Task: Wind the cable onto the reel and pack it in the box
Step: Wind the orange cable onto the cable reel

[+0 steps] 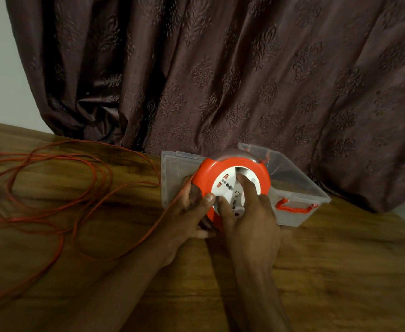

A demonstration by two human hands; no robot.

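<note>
**Cable reel, winding in progress**

Left hand (192, 202) grips orange reel (232, 185) at its rim; right hand (249, 212) presses fingers on the white hub. Most of the cable (60, 178) lies loose across the wooden table (340, 271); winding largely unfinished. Clear box (299, 188), open, stands directly behind, unpacked. Curtain (220, 68) beyond.

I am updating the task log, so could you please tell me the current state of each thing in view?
Cable: mostly unwound, in loose loops on the table.
Reel: held up in front of the box, not packed.
Box: open, no lid on.
Left hand: grips the reel's rim.
Right hand: fingers on the reel's white centre.
Curtain: hanging drawn behind the table.
</note>
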